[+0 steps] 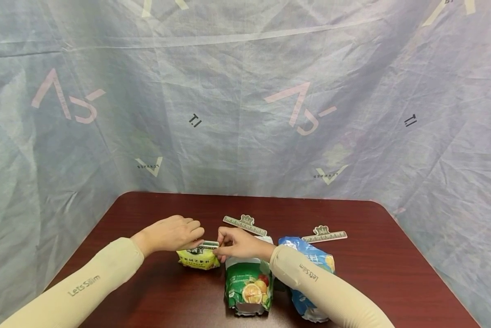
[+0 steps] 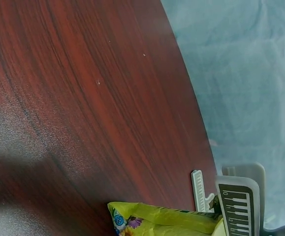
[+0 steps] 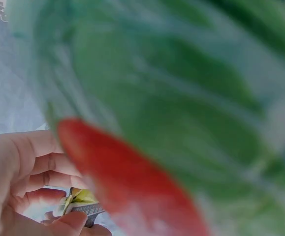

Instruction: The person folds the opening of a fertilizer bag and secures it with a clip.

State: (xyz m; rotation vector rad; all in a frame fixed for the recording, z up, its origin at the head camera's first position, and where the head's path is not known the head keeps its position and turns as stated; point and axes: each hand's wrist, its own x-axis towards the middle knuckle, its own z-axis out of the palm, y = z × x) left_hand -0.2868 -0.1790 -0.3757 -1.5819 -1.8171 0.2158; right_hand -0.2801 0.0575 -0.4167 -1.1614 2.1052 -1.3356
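Note:
A yellow bag with dark print stands left of centre on the table. Over its top edge, my left hand grips a clip with a piano-key pattern. The left wrist view has this clip beside the top of the yellow bag, its two bars spread apart. From the other side, my right hand pinches the bag's top corner close to the clip's end. In the right wrist view, the right thumb lies near the clip, and a blurred green bag covers most of the picture.
Under my right forearm stands a green bag with fruit pictures. A blue bag leans to its right, partly behind the sleeve. Two more piano-key clips lie behind them, one clip near the middle and another clip at right.

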